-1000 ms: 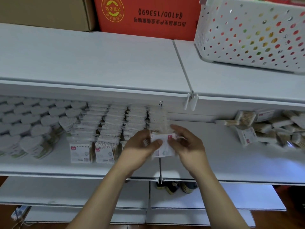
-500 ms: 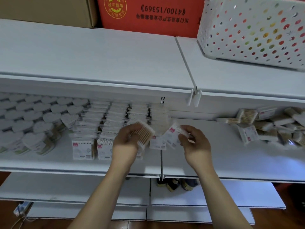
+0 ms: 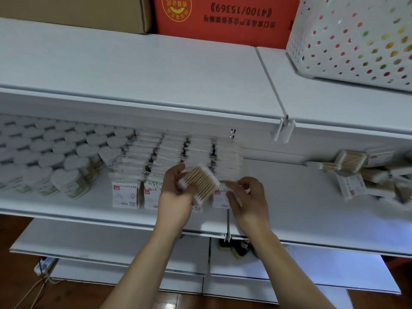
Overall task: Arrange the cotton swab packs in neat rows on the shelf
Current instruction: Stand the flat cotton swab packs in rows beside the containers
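**Left hand holds a tilted swab pack over the shelf's front rows**

The left hand (image 3: 176, 195) grips a cotton swab pack (image 3: 201, 184) with thumb and fingers curled round its lower left side. The pack is held just above the shelf (image 3: 289, 197), near the middle of its front edge. It is tilted: the wooden sticks run from upper left to lower right, with white cotton tips along both ends. The right hand (image 3: 247, 197) is just beside it, fingers curled, fingertips pinching the top of a standing pack (image 3: 219, 198) at the head of the rightmost row; motion blur hides the exact hold.

Behind the hands, the rows of packs (image 3: 178, 150) stand upright in lines running from the front toward the back of the shelf, labels facing forward. To their left stand heart-shaped tubs (image 3: 66, 150). At the right end of the shelf lies a loose heap of packs (image 3: 365, 175), pointing every way. On the upper shelf sit a perforated white basket (image 3: 354, 39), a red carton (image 3: 223, 16) and a brown carton (image 3: 78, 12).
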### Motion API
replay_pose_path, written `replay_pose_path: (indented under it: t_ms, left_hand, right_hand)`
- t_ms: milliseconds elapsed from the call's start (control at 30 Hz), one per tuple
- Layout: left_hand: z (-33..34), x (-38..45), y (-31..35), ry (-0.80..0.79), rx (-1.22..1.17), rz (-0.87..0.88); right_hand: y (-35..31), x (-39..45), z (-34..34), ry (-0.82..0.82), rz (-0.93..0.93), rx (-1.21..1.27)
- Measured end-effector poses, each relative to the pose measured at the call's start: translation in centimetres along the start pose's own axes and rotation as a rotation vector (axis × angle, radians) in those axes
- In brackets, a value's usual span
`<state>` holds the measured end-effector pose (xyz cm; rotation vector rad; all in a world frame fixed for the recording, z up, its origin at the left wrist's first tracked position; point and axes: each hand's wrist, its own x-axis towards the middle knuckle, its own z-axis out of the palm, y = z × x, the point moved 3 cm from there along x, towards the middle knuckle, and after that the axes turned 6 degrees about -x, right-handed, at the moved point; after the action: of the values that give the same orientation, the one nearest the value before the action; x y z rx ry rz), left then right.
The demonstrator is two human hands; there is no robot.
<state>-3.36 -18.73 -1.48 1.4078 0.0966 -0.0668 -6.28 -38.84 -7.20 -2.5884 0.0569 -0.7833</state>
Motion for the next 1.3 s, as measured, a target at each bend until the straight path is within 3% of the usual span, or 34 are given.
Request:
replay_pose_path:
  t_ms: [100,233,367,467,600,667,767,867,1067,1200,1300]
  left_hand:
    - [0.3,-0.2,0.2,-0.02,-0.015,-0.02]
    - [1.1,-0.2,0.5,-0.066,-0.01,-0.011]
    - [2.9,-0.6,0.8,-0.163,0.015,0.033]
    - [3.5,-0.7,0.9,-0.172,0.003,0.031]
    - [4.2,-0.7,0.9,-0.147,-0.028,-0.113]
    - [5.0,-1.2,1.0,-0.195,-0.029,-0.14]
    - [5.6,-1.8,1.7,-0.195,-0.064,-0.114]
    - [5.8,-1.8,1.7,-0.194,-0.123,-0.136]
    - [6.1,-1.7,1.4,-0.142,-0.133,-0.117]
    - [5.9,-1.6,1.1,-0.172,0.14,-0.088]
    - [5.7,-1.8,1.4,-0.251,0.286,-0.086]
  right_hand:
    - [-0.1,-0.1,-0.3,-0.002,0.055,0.004]
    - [-1.7,0.0,-2.9,0.144,0.226,0.166]
    - [-4.0,1.1,-4.5,-0.216,0.347,0.62]
    - [-3.7,0.7,-5.3,-0.091,0.378,0.605]
    - [-3.2,0.0,-6.9,0.186,0.096,0.358]
    - [-3.4,-0.3,-7.2,0.228,-0.022,0.258]
    - [-3.6,-0.7,-7.3,0.2,-0.031,0.284]
    - [-3.4,-0.9,-8.0,0.178,0.068,0.433]
    - [-3.1,-0.2,-7.3,-0.012,0.671,0.811]
    - [-2.6,0.3,-7.7,0.121,0.737,0.805]
    - [-2.5,0.5,-7.4,0.037,0.635,0.75]
